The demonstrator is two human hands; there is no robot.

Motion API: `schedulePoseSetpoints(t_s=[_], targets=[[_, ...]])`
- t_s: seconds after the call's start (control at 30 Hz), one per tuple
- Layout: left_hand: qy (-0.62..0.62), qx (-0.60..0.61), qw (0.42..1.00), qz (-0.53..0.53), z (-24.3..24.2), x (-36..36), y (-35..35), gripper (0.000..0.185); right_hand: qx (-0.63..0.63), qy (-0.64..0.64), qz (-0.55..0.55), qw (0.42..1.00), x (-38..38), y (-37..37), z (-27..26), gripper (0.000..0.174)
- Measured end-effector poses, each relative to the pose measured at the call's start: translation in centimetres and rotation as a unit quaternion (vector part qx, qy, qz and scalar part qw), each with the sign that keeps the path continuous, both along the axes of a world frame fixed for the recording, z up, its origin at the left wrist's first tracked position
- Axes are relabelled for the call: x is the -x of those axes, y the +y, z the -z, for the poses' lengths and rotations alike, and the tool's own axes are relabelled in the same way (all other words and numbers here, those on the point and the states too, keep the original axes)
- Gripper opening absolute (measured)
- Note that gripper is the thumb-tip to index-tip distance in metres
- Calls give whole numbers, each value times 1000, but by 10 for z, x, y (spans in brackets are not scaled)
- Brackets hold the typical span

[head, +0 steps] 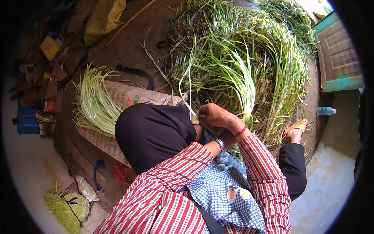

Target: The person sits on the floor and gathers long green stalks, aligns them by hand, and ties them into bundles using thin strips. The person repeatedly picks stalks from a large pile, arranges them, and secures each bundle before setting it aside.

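Note:
My forearms cross before my lap. My right hand, with a red string at the wrist, is curled closed at my knee; long pale leaves run down to its fingers. My left hand, below a banded watch, passes under my right wrist, its fingers hidden. Just beyond the wrists stands a fanned bunch of long green leaves with white stems; what holds its base is not visible. A large heap of similar leafy plants lies ahead. Another pale bunch rests on a printed sack at left.
A plastic bottle lies by the right wall, near a wooden door. At left are a blue container, boxes and scraps. A tied bundle of pale leaves lies lower left. A black strap and a stick lie on the floor.

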State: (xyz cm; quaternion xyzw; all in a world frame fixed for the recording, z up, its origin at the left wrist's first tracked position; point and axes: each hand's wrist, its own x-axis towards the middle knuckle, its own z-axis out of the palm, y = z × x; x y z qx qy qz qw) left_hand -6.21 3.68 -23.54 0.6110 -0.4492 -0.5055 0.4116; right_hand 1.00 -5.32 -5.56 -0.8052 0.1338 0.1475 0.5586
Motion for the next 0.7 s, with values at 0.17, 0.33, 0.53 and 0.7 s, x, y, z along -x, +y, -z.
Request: schedulePoseSetpoints(t_s=[0.17,0.33,0.53,0.7], targets=[[-140,107,984,-26,-69,-18,-16,25,-224,18,154,962,-13,21,-27,20],[192,-109,960,-171,-58,0,-21,33,-298,-39,143,943,-10,30,-40,21],[61,-66,986,-142,-39,1,-24,25,-350,-72,144,923,-9,38,-59,28],[46,-57,981,-179,-82,-1,-27,17,-245,-25,172,954,-5,46,-59,19]])
